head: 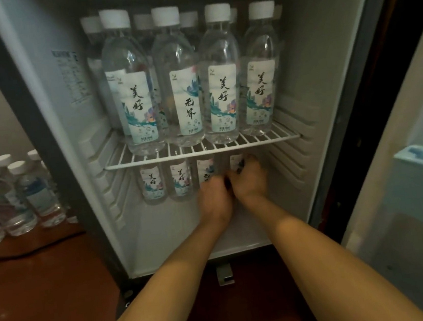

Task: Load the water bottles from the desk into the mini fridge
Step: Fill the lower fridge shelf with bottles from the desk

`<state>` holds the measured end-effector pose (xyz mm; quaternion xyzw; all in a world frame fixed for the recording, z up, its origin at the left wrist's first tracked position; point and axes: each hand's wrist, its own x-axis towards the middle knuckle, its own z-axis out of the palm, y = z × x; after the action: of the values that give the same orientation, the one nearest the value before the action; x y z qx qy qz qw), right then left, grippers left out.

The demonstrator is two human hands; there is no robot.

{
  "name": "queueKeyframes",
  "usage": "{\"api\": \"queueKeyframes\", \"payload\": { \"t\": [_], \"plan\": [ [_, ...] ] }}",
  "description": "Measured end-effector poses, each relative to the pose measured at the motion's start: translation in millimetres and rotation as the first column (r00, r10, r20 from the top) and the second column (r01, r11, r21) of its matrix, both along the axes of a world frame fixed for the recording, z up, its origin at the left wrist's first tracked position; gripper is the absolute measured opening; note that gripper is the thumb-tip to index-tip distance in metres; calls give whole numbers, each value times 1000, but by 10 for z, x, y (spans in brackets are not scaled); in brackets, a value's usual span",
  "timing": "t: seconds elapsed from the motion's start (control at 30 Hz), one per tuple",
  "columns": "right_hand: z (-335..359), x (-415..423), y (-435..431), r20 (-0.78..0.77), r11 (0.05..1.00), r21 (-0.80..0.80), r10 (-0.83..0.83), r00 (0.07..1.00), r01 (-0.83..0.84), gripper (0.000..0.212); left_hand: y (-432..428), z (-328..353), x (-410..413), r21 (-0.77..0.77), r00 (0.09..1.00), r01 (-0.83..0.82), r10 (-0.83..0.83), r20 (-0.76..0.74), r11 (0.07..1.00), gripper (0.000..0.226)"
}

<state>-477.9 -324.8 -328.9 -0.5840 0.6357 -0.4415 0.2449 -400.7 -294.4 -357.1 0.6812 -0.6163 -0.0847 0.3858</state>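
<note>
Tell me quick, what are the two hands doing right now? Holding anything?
Left hand: too blurry to tell.
Right hand: gripping a bottle below the shelf.

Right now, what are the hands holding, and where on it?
The right hand grips the rightmost bottle under the shelf by its middle. The left hand is blurred against the next bottle; whether it holds cannot be told.

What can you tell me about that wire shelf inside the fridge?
The wire shelf is a white, metal-looking rack: thin bars running front to back, joined by a thicker front rail. It sits level about midway up the mini fridge, its ends resting in ribbed wall grooves. Upright water bottles stand on it, four in front, more behind.
</note>
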Motion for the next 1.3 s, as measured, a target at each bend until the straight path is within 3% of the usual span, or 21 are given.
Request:
{"api": "queueKeyframes", "payload": {
  "t": [0.17,0.37,0.57,0.7,0.9,1.07,1.3],
  "plan": [
    [72,14,318,11,997,73,-7,1000,6,48,371,160,72,51,1000,14,-15,12,999,14],
    [246,126,931,-49,992,51,120,992,-118,28,1022,303,239,40,1000,-15,16,-26,999,16],
    [335,545,1600,-87,964,15,264,961,-264,13,1921,485,660,79,978,-177,166,129,981,21],
    [361,995,2025,-114,915,-32,396,911,-402,5,2446,459,1075,65,959,-267,259,112,961,19],
    [347,1807,2571,-184,801,-59,578,795,-596,19,3164,258,1891,6,912,-407,406,58,914,41],
    [243,2395,2810,-229,715,-36,674,702,-699,25,3608,53,2455,-34,836,-548,547,-39,836,42],
    [135,3055,2868,-239,638,-18,745,623,-770,36,3814,-172,3030,-11,761,-632,619,-196,775,48]
  ]
}}
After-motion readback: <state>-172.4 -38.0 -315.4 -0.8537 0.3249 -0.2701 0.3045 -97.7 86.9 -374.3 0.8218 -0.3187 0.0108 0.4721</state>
